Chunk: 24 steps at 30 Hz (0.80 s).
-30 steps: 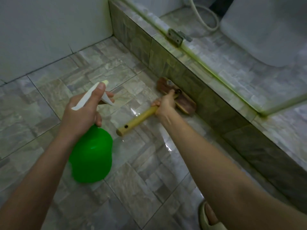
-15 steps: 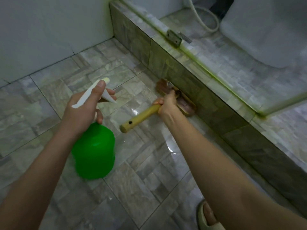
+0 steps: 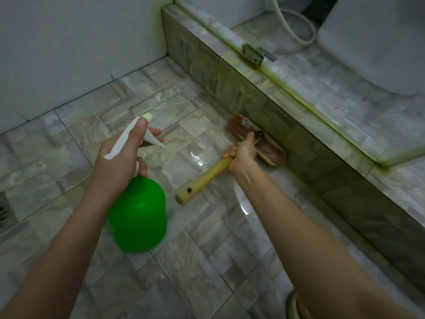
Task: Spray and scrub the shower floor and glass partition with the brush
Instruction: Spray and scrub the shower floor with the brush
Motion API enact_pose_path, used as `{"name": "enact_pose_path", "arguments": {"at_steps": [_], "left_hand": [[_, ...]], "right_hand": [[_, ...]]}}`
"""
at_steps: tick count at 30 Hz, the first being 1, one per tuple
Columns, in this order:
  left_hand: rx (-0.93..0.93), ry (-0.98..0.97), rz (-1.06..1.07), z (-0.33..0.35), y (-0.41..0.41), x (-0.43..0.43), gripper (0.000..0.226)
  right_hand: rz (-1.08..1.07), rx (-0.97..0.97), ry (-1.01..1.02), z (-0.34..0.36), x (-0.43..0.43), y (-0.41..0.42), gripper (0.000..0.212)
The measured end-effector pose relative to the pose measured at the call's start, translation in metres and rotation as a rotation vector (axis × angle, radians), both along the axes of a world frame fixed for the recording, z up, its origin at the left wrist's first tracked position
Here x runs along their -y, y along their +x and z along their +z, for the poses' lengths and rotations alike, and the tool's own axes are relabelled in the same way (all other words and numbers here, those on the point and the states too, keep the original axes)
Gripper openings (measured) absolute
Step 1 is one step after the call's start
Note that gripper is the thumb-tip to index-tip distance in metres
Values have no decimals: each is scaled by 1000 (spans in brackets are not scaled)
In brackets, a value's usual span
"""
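My left hand point(image 3: 119, 162) grips the white trigger head of a green spray bottle point(image 3: 139, 217), held above the wet grey tiled shower floor point(image 3: 207, 249), nozzle pointing away from me. My right hand point(image 3: 242, 155) grips the wooden handle of a scrub brush point(image 3: 266, 147). The brown brush head lies on the floor against the foot of the tiled curb point(image 3: 310, 157). The glass partition's lower edge point(image 3: 299, 93) runs along the top of that curb, with greenish grime along it.
A metal bracket point(image 3: 253, 52) clamps the glass on the curb. Beyond the glass stand a white toilet point(image 3: 379, 42) and a hose point(image 3: 296, 26). A floor drain point(image 3: 5, 210) sits at the left edge. My sandalled foot point(image 3: 299, 307) shows at the bottom. White wall at the back.
The brush head has slid slightly along the foot of the curb with my right hand. The green bottle has shifted a little in my left hand.
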State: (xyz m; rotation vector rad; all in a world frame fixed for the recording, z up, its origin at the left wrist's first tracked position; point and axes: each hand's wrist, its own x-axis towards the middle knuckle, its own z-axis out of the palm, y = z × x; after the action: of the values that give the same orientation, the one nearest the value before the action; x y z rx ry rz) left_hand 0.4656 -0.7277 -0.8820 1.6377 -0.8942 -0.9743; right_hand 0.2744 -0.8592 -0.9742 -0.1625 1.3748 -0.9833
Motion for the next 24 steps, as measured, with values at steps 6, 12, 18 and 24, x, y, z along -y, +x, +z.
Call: {"name": "enact_pose_path", "arguments": {"at_steps": [6,12,18,24], "left_hand": [[5,-13,-13,-2,4,-3,45],[0,2,37,-1,13,-6,51],[0,-43,61,9,24,-3,35],[-48,-71,115,17,55,1,32]], "right_hand": [[-243,0,82,-6,-75,-83,54],[-31,-153,54,2,2,25,54],[-69,-68,49,9,12,33,50],[-156,-123,31,-6,17,47,54]]}}
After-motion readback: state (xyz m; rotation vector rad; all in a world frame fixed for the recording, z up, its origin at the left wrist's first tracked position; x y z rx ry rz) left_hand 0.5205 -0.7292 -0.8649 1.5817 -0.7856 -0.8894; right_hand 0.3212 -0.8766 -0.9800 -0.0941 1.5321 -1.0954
